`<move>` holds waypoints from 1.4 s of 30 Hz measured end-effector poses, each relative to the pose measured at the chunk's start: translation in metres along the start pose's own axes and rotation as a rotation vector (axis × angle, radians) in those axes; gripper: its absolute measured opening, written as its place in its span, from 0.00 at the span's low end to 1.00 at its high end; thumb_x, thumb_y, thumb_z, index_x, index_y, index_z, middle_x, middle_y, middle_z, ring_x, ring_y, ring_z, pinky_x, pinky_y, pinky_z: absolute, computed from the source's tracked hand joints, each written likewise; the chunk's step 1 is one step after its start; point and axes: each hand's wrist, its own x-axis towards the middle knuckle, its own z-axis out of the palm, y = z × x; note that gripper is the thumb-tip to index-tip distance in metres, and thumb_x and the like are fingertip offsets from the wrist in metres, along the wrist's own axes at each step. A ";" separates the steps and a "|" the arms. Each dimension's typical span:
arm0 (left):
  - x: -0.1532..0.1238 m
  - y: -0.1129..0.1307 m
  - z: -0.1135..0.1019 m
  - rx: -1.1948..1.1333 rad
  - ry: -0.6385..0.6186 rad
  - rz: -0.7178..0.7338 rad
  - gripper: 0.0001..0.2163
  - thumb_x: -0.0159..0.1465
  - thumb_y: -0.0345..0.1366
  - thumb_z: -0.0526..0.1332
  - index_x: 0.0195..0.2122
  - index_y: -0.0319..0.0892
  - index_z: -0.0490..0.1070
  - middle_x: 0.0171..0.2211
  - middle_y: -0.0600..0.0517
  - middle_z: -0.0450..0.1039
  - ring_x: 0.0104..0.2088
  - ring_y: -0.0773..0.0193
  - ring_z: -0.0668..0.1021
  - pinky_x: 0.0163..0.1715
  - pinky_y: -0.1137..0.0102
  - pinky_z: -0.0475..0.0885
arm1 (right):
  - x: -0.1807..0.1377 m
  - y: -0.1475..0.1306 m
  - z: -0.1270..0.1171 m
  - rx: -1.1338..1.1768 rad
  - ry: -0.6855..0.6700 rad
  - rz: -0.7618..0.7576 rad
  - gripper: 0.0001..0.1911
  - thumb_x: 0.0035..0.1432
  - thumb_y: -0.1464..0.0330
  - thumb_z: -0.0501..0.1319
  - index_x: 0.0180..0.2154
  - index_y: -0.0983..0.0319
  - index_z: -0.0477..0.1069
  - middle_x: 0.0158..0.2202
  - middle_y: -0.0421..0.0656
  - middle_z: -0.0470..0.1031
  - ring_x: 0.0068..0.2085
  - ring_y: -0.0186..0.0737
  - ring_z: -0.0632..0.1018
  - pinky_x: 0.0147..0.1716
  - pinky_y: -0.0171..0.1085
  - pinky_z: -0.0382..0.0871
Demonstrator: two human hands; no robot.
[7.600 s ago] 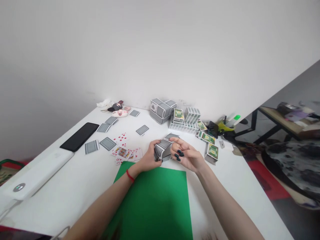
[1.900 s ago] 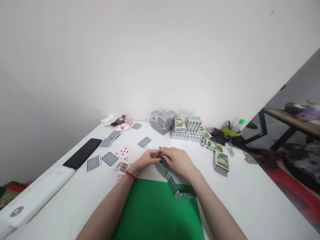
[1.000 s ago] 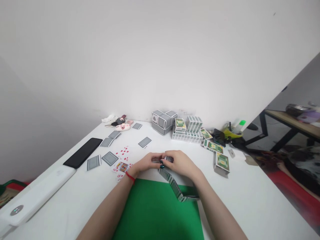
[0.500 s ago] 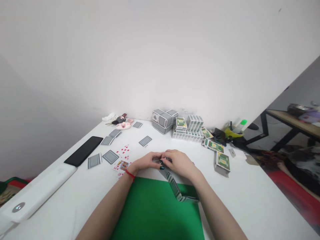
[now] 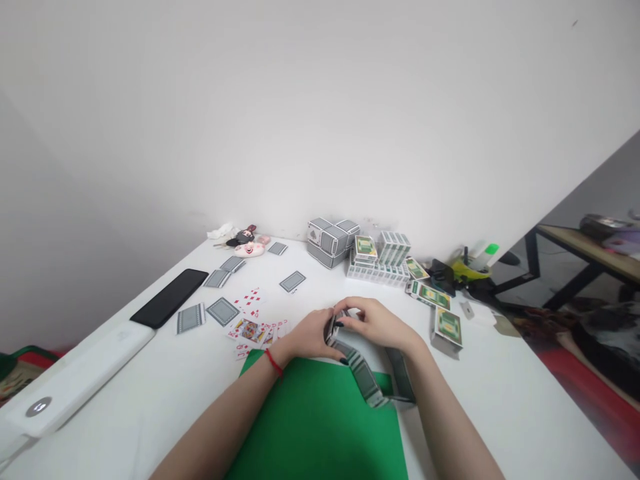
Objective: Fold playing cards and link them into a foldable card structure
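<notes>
My left hand and my right hand meet at the far edge of a green sheet on the white table. Both are closed on one end of a chain of folded grey-backed playing cards. The chain runs from my fingers down onto the green sheet and bends back under my right wrist. A red string circles my left wrist. Face-up red cards lie just left of my left hand.
Loose face-down cards are scattered at left beside a black phone and a white power bank. Card-built blocks and green card boxes stand at the back and right. The table edge drops off at right.
My hands have drawn slightly nearer and lifted the chain's end, tilting it up. The chain's far loop under my right wrist has spread wider. More face-up red cards show at left.
</notes>
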 end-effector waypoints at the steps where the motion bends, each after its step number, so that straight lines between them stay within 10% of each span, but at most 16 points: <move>1: 0.000 0.000 0.002 -0.028 0.019 -0.010 0.34 0.40 0.42 0.71 0.49 0.42 0.66 0.46 0.45 0.69 0.46 0.51 0.70 0.48 0.61 0.63 | 0.000 0.000 -0.001 0.016 -0.005 0.007 0.10 0.55 0.68 0.57 0.39 0.59 0.72 0.40 0.41 0.76 0.41 0.39 0.74 0.40 0.37 0.68; 9: 0.007 0.007 0.002 -0.645 0.177 -0.044 0.33 0.43 0.44 0.70 0.50 0.42 0.64 0.49 0.46 0.67 0.49 0.55 0.69 0.48 0.67 0.62 | 0.002 0.006 -0.006 0.263 0.162 0.053 0.12 0.56 0.64 0.56 0.40 0.60 0.70 0.44 0.45 0.73 0.46 0.41 0.73 0.41 0.39 0.70; 14: 0.011 0.009 0.000 -0.996 0.106 -0.362 0.24 0.56 0.56 0.54 0.42 0.39 0.69 0.35 0.48 0.73 0.32 0.61 0.74 0.33 0.68 0.68 | 0.006 0.011 -0.003 0.294 0.246 0.075 0.13 0.53 0.63 0.58 0.40 0.61 0.70 0.45 0.46 0.72 0.47 0.41 0.72 0.41 0.40 0.70; 18: 0.012 0.011 -0.005 -1.082 0.086 -0.521 0.17 0.56 0.50 0.58 0.34 0.39 0.71 0.27 0.52 0.73 0.26 0.66 0.72 0.30 0.70 0.68 | 0.006 0.011 0.000 0.280 0.275 0.076 0.12 0.53 0.63 0.58 0.39 0.61 0.70 0.44 0.46 0.72 0.47 0.42 0.72 0.40 0.39 0.70; 42: 0.024 0.052 -0.013 -1.013 0.324 -0.411 0.08 0.50 0.35 0.65 0.23 0.37 0.68 0.15 0.57 0.66 0.16 0.74 0.66 0.19 0.77 0.62 | 0.009 0.003 0.007 0.146 0.387 -0.017 0.10 0.53 0.64 0.58 0.39 0.57 0.71 0.45 0.46 0.67 0.48 0.42 0.70 0.34 0.36 0.72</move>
